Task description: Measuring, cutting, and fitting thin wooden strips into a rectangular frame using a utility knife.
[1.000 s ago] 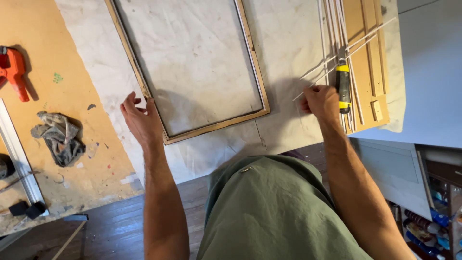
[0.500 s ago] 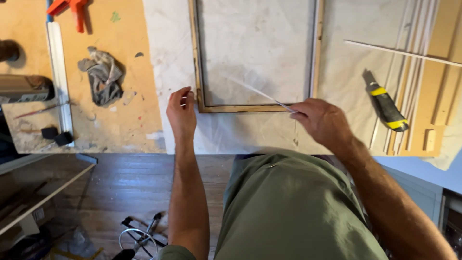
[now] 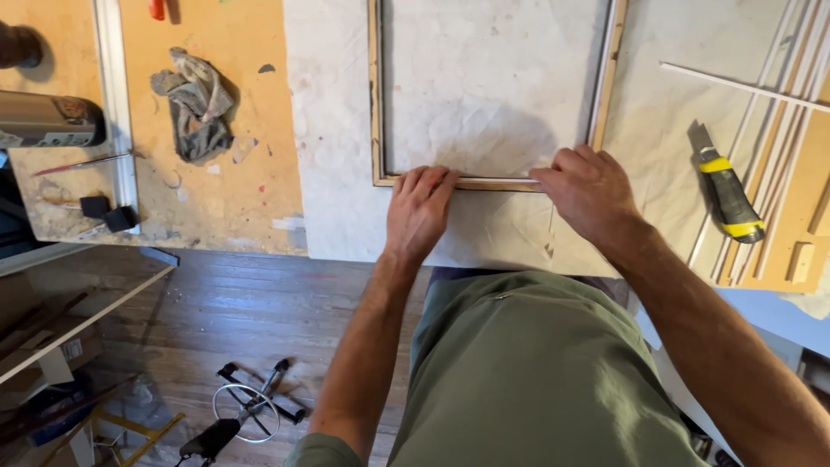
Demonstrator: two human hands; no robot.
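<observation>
- left hand flat, fingers pressed on bottom rail of wooden frame
- right hand fingers curled, pressing same rail, thin white strip under fingertips
- frame lies on pale sheet on workbench
- utility knife well right of hands
- grey rag left

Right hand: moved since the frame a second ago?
Yes. The right hand left the yellow-and-black utility knife and now presses on the wooden frame's near rail, close to the left hand.

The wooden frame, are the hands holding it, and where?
Both the left hand and the right hand press on the rectangular wooden frame's near bottom edge; neither visibly grips it.
</observation>
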